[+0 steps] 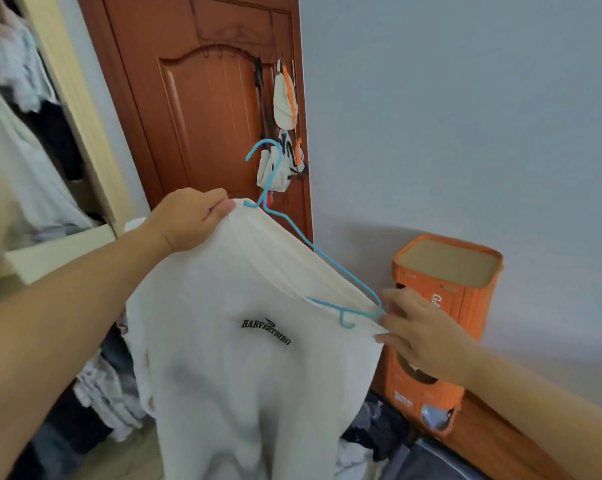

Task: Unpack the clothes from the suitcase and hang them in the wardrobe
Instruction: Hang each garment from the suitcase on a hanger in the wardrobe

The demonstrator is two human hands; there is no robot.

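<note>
Head view, sole entry. White T-shirt (pixel 258 358), black chest lettering, held up at centre, partly threaded on a blue hanger (pixel 313 247) whose hook points to 11 o'clock. Left hand (pixel 188 218), at 11 o'clock of the shirt: fingers pinching the collar edge beside the hanger neck, apparently to keep the opening taut. Right hand (pixel 420 334), at 3 o'clock: fingers pinching shoulder fabric at the hanger's end, seemingly drawing cloth over that arm. Wardrobe (pixel 33 150), hung garments inside, at 9 o'clock. Suitcase (pixel 427 459), at 5 o'clock, partly hidden, with clothes beside it. Brown door (pixel 202 109) at 12 o'clock; orange box (pixel 444 306) at 3 o'clock. Judgement: hanging step under way, shirt not yet in the wardrobe.
</note>
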